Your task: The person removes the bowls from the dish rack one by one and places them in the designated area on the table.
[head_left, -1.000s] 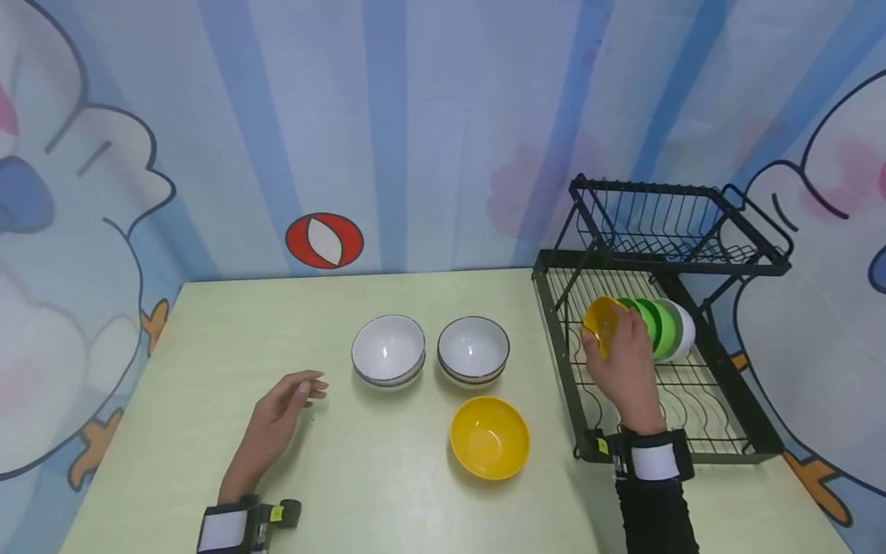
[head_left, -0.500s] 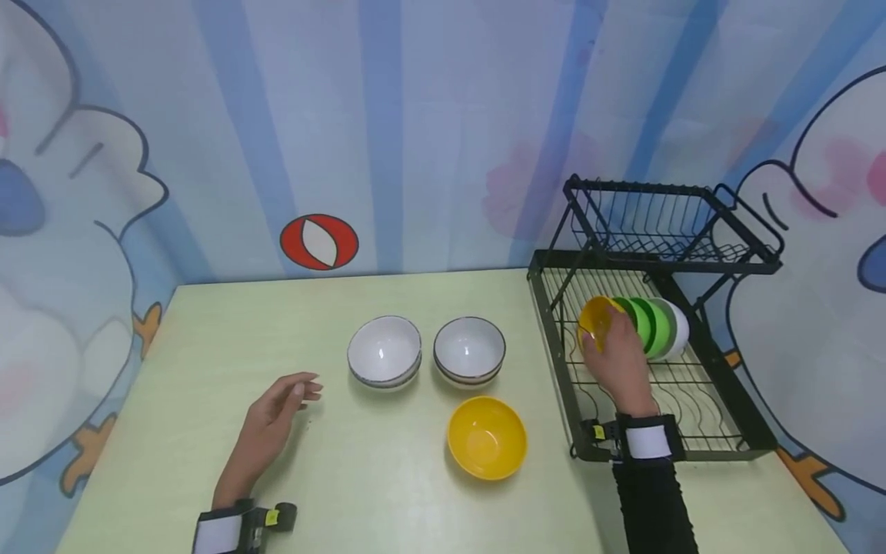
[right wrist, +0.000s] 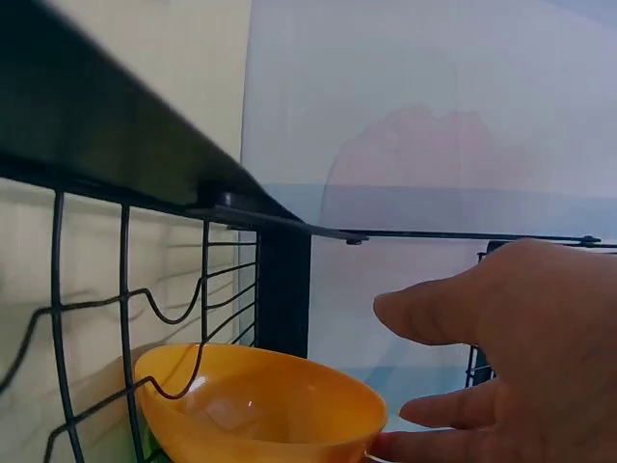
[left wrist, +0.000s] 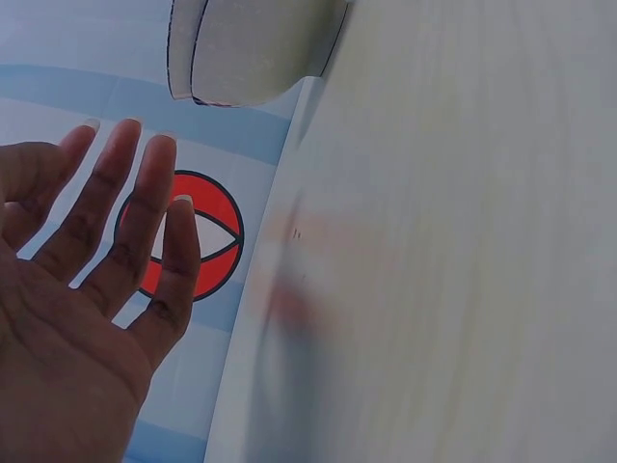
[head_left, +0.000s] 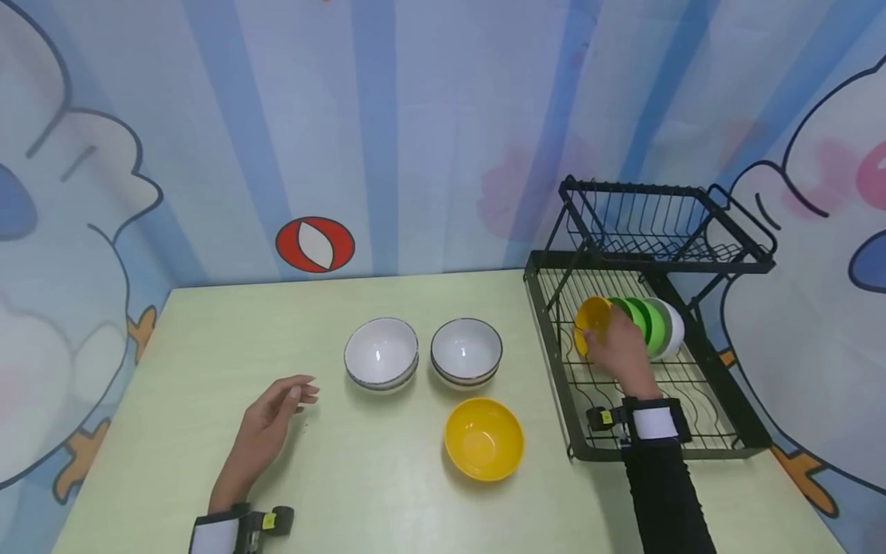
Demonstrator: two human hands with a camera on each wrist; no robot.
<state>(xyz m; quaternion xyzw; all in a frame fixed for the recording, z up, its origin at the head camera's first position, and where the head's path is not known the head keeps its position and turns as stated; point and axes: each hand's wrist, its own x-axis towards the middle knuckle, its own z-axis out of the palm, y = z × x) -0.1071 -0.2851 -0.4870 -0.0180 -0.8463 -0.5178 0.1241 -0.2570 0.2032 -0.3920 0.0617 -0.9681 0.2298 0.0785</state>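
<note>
In the head view, a yellow bowl stands on edge in the dish rack's lower tier, left of a row of green bowls and a white bowl. My right hand is at this bowl. The right wrist view shows the thumb apart from the yellow bowl, while the fingertips are right at its rim. My left hand hovers over the table's left part with relaxed fingers and nothing in it; its palm shows in the left wrist view.
Two stacks of white bowls, the left stack and right stack, stand mid-table. Another yellow bowl sits in front of them. The black dish rack has a raised upper tier behind the racked bowls.
My right thumb has come off the yellow bowl in the rack, which keeps its place. The whole head view has shifted slightly. My left hand stays as it was.
</note>
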